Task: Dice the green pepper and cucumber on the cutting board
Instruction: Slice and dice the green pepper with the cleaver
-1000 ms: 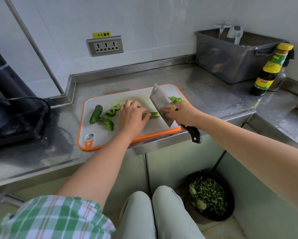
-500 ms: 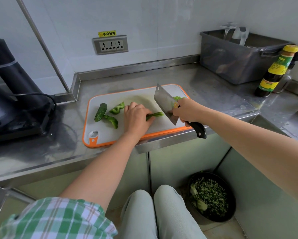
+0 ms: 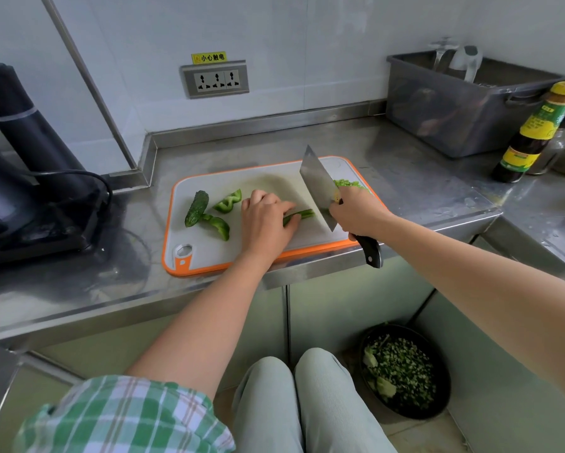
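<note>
KITCHEN PREP: At a stainless steel counter, we work over a white cutting board with an orange rim. Our left hand lies knuckles-up near the board's middle, its fingers curled down onto a green pepper strip and pinning it to the board. The strip's end pokes out to the right of the fingertips. Our right hand is wrapped round the black handle of a cleaver. The broad blade stands tilted just right of the strip, edge downward. Whether the edge touches the board we cannot tell.

Behind the blade, at the board's far right corner, sits a small heap of diced pepper. On the left half of the board lie 1 dark cucumber and 2 larger pepper pieces: the far piece just right of the cucumber, and the near piece lying against it.

On the wall is a 3-socket outlet. A grey plastic bin stands at the far right with a sauce bottle beside it, and a black appliance stands at the left. On the floor below the counter, a dark bowl holds chopped greens.
</note>
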